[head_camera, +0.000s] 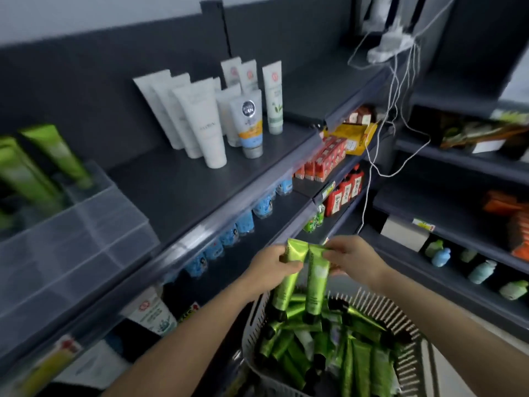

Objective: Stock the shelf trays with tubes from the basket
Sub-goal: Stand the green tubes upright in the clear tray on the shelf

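Note:
A grey slatted basket (400, 319) at the bottom right is full of several green tubes (360, 365) with black caps. Above it, my left hand (267, 272) grips one green tube (286, 285) by its crimped end, cap hanging down. My right hand (353, 255) pinches the top of a second green tube (316, 282) right beside the first. On the upper shelf at the left stands a clear plastic tray (77, 242); a few green tubes (54, 156) stand in its back compartments.
White and grey tubes (206, 116) stand upright on the dark upper shelf (171, 190). Blue bottles line the shelf below. Red packets and bottles fill shelves to the right. White cables (392, 90) hang from a power strip at the top right.

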